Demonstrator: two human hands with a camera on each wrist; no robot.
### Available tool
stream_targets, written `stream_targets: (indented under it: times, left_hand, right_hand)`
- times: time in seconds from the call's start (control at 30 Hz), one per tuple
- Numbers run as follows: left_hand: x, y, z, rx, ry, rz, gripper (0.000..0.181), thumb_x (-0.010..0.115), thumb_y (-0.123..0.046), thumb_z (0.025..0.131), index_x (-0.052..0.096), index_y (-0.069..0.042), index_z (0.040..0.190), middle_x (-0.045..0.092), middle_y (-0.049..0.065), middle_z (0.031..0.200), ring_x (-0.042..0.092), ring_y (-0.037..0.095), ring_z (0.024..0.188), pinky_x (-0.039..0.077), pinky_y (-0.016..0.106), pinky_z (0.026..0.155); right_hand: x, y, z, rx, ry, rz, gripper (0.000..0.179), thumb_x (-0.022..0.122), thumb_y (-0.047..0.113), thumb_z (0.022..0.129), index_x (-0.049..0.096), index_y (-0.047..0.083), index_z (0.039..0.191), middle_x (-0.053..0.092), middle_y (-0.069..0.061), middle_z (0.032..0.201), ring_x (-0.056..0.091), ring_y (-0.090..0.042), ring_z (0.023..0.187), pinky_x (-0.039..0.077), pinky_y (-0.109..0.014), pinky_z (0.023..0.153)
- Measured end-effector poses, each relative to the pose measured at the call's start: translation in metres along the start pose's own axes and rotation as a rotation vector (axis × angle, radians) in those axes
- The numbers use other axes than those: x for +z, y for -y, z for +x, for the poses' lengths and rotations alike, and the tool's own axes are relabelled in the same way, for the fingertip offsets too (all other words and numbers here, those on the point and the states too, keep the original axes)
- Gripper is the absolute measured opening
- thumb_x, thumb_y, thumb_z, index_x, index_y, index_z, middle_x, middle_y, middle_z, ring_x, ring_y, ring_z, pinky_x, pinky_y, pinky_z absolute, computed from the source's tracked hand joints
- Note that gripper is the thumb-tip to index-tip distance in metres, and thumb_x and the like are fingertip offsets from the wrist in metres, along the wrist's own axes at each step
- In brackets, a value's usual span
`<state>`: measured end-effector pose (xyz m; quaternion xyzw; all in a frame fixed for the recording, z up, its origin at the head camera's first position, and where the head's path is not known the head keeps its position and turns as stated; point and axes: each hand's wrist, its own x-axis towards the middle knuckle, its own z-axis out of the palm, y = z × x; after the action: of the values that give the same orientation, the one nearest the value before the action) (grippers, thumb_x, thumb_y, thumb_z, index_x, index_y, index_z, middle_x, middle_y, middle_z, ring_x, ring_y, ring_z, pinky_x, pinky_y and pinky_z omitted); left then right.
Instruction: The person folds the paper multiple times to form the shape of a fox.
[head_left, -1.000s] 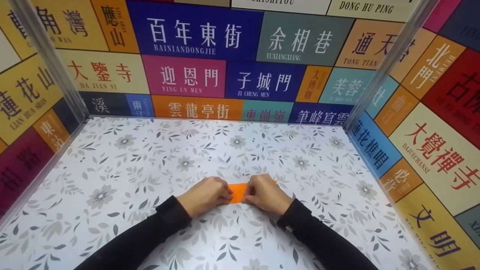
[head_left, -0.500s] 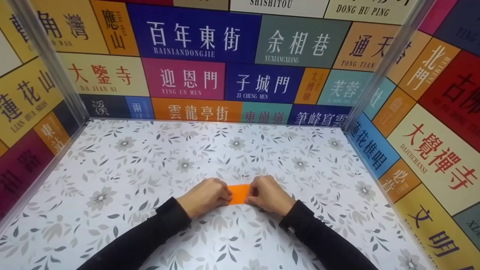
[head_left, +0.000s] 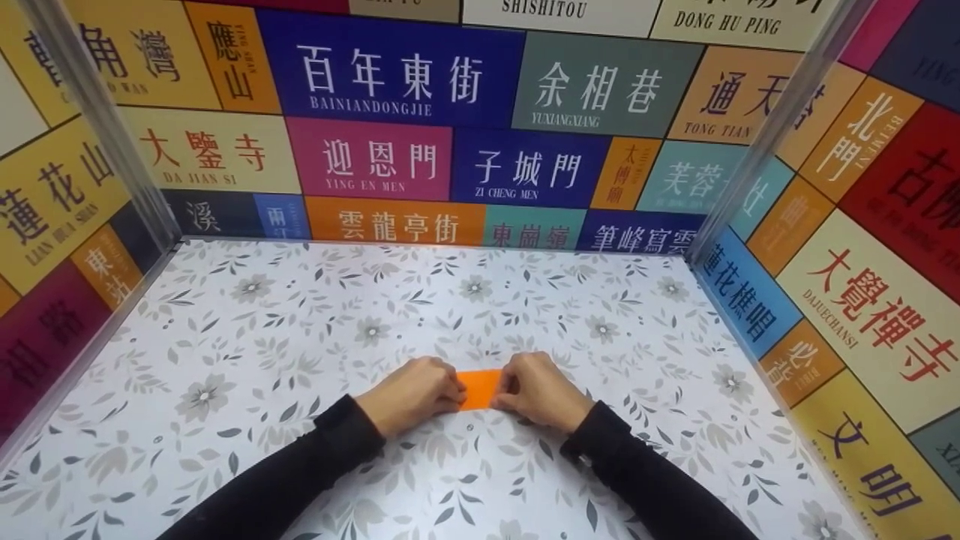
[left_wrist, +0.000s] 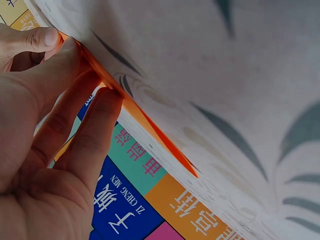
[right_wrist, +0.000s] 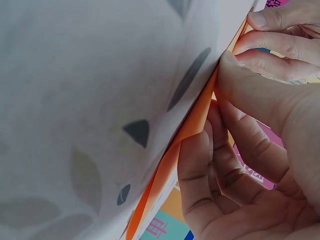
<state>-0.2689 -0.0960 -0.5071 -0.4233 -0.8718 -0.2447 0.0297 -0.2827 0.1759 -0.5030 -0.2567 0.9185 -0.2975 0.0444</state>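
Observation:
A folded piece of orange paper (head_left: 478,390) lies low on the table between the two hands. In the head view my left hand (head_left: 416,391) holds its left end, and my right hand (head_left: 544,391) holds its right end. The left wrist view shows the left thumb and fingertips against the orange paper (left_wrist: 145,115), which has a loose, layered end beyond the fingers. Seen from the right wrist, the right thumb presses the near edge while the curled fingers touch the upper face of the paper (right_wrist: 192,122). Parts of the paper are hidden under both hands.
A white tabletop (head_left: 420,307) printed with grey flowers and leaves spreads around the hands. Colourful panels with Chinese lettering form the back wall (head_left: 390,82), left wall (head_left: 45,247) and right wall (head_left: 862,300). Clear strips run up the corners.
My right hand has slid slightly right along the paper, so a bit more orange shows between the hands. The orange corner seen beyond it earlier is now hidden. The left hand stays nearly still.

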Motion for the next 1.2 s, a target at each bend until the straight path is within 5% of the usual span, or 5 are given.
stream_targets:
  times: [1.2]
  left_hand:
    - [0.0,-0.001,0.002,-0.004,0.001,0.008,0.016,0.092,-0.004,0.097,0.092,-0.008,0.112,0.088,0.01,0.103,0.084,0.028,0.098,0.071,0.039,0.095]
  right_hand:
    - [-0.03,-0.039,-0.027,0.082,-0.063,-0.063,0.019,0.099,0.015,0.093,0.084,0.016,0.081,0.074,0.007,0.078,0.061,-0.01,0.076,0.053,-0.028,0.078]
